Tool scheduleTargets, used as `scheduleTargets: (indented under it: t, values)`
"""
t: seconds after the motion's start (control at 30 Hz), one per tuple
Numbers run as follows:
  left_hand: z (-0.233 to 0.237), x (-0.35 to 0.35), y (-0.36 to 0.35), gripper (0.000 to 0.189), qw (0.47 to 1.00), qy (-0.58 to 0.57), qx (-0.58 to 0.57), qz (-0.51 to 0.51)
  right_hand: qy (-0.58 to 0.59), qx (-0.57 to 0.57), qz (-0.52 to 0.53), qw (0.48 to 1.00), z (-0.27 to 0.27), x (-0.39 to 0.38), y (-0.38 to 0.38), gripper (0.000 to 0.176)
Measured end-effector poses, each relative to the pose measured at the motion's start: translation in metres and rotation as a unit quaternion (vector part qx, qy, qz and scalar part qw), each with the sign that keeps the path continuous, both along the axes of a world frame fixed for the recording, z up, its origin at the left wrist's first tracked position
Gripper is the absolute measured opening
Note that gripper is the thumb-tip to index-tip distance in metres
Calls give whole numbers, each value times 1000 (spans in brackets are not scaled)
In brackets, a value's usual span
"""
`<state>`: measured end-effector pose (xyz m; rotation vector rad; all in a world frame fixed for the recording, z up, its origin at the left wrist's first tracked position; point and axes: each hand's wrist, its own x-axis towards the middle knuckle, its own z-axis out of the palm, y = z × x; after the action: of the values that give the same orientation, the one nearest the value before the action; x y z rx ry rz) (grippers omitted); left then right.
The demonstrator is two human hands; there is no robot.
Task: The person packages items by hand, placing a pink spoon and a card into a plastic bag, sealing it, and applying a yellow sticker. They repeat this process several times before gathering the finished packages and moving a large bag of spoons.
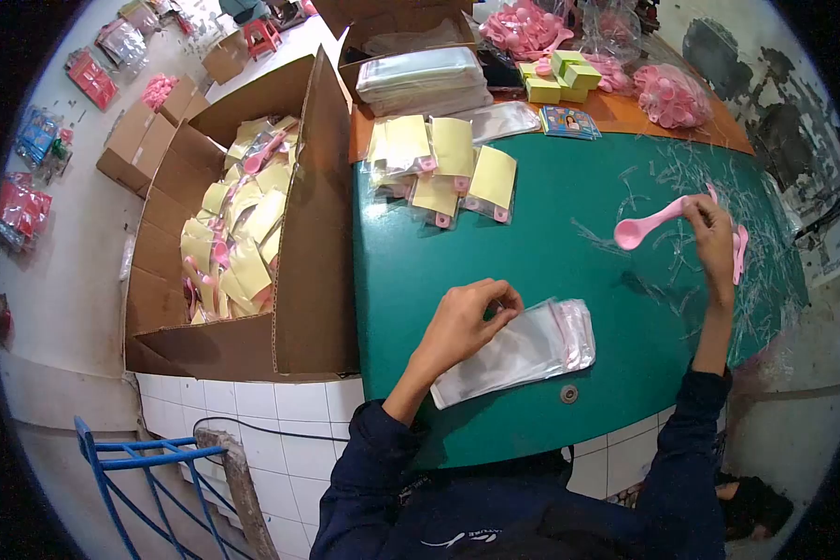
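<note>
My right hand holds a pink plastic spoon by its handle above the green table, bowl pointing left. More pink spoons lie under that hand. My left hand pinches the top of a stack of clear plastic bags lying near the table's front edge. Several packed spoons with yellow cards lie at the table's far left.
A large open cardboard box full of packed yellow cards stands left of the table. Yellow-green boxes, heaps of pink spoons and stacked bags sit at the back. Thin plastic strips litter the right side.
</note>
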<state>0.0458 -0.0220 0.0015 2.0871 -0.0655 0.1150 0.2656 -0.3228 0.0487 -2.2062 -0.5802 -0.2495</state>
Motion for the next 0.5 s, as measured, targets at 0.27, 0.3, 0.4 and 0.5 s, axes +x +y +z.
scheduleTargets:
  t: [0.27,0.3,0.4,0.5]
  values:
    - [-7,-2,2,9,984,15,-175,-38,116,97,102,983,-5,-53,63,21]
    - [-8,-2,3,8,976,17,-209,-53,129,115,112,979,-7,-56,67,21]
    - [-11,0,6,8,923,66,-364,-108,166,152,141,964,-19,-61,75,21]
    - [-2,-1,4,11,866,113,-473,-115,198,153,169,953,-27,-67,82,20]
